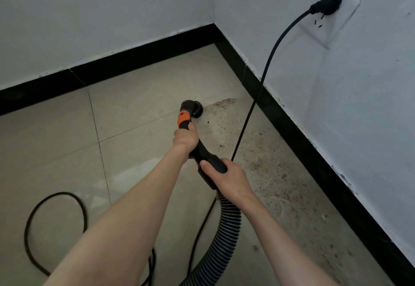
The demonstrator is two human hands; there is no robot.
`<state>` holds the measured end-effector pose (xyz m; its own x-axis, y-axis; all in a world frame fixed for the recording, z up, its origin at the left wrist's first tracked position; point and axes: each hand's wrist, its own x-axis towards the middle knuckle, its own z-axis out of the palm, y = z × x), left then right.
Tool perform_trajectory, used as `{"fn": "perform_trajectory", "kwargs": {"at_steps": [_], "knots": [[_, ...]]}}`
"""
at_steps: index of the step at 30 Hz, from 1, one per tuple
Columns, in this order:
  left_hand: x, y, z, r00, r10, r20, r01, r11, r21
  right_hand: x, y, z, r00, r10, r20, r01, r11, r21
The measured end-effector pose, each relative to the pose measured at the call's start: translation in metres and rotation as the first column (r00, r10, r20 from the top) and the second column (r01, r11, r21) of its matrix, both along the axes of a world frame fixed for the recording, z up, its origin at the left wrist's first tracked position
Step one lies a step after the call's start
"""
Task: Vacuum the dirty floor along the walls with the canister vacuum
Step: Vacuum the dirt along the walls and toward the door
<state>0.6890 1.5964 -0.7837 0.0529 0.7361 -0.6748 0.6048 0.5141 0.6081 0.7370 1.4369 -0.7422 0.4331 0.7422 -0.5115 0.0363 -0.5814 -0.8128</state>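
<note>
- You were mid-pass w/ the round brush nozzle (pixel 195 107) down on the tile floor (pixel 134 97), at the far tip of the dirt patch (pixel 265 162), near the corner but still short of it
- Your left hand (pixel 186 138) gripped the black wand (pixel 203 150) just below the orange collar (pixel 184 118), fingers wrapped round it; your right hand (pixel 229 174) clamped the thick cuff where the ribbed hose (pixel 222 229) joins, thumb lying along the top
- The canister itself was out of view; the hose ran off the bottom edge toward it
- Judged step: working the gritty strip along the right-hand wall; most of it still looked unswept, so prob. early in the job
- Next move, as I read it: draw the nozzle back along the black skirting (pixel 314 150), keeping the brush flat, then overlap passes toward you
- Watch the power cord (pixel 258 97) – it hung from the plug (pixel 329 2) in the wall socket (pixel 332 22) and crossed right over the dirty strip, close to your right hand; a snag could tug the plug
- More cord lay looped on the tiles at lower left
- Surface: pale beige tiles w/ grey grout lines, cleaner on the left; brown specks and a dusty film on the right, thickest by the skirting
- Room: a bare corner, white painted walls (pixel 112 16), scuffed paint edge above the skirting
</note>
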Motion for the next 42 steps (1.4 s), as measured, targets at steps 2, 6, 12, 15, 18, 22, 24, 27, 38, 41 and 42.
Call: {"fn": "perform_trajectory", "kwargs": {"at_steps": [2,6,12,15,18,22,24,27,38,41,42], "knots": [[0.013,0.000,0.001,1.000,-0.008,0.019,0.008,1.000,-0.007,0.011,0.001,-0.003,1.000,-0.031,0.001,0.031,0.999,0.009],[0.038,0.000,0.001,0.997,-0.049,0.066,0.050,0.998,-0.024,0.025,0.001,-0.012,0.994,-0.105,0.031,0.105,0.994,0.025],[0.072,-0.001,0.002,0.989,-0.141,0.040,0.140,0.990,0.022,0.039,0.000,-0.018,0.976,-0.213,-0.053,0.216,0.975,0.050],[0.086,-0.001,0.003,0.982,-0.189,0.020,0.189,0.981,0.038,0.043,0.000,-0.020,0.961,-0.265,-0.084,0.269,0.962,0.052],[0.097,-0.002,0.005,0.971,-0.237,0.011,0.236,0.970,0.058,0.045,0.001,-0.024,0.950,-0.301,-0.078,0.306,0.951,0.048],[0.104,-0.002,0.006,0.954,-0.299,0.027,0.297,0.954,0.050,0.044,0.003,-0.030,0.942,-0.332,-0.041,0.334,0.941,0.051],[0.103,0.000,0.008,0.945,-0.323,0.041,0.322,0.946,0.036,0.043,0.005,-0.033,0.942,-0.335,0.008,0.334,0.942,0.045],[0.097,0.001,0.012,0.936,-0.340,0.094,0.341,0.940,0.007,0.038,0.008,-0.035,0.943,-0.311,0.120,0.310,0.950,0.028],[0.048,-0.007,0.022,0.977,-0.150,0.153,0.147,0.989,0.032,0.028,0.000,-0.019,0.991,-0.128,0.045,0.126,0.991,0.049],[0.010,-0.009,0.020,0.988,0.004,0.153,-0.008,1.000,0.025,0.014,0.000,-0.012,0.998,0.006,0.069,-0.009,0.999,0.047],[-0.003,-0.011,0.019,0.988,0.050,0.145,-0.054,0.998,0.023,0.008,0.000,-0.010,0.996,0.049,0.075,-0.052,0.998,0.042]]}}
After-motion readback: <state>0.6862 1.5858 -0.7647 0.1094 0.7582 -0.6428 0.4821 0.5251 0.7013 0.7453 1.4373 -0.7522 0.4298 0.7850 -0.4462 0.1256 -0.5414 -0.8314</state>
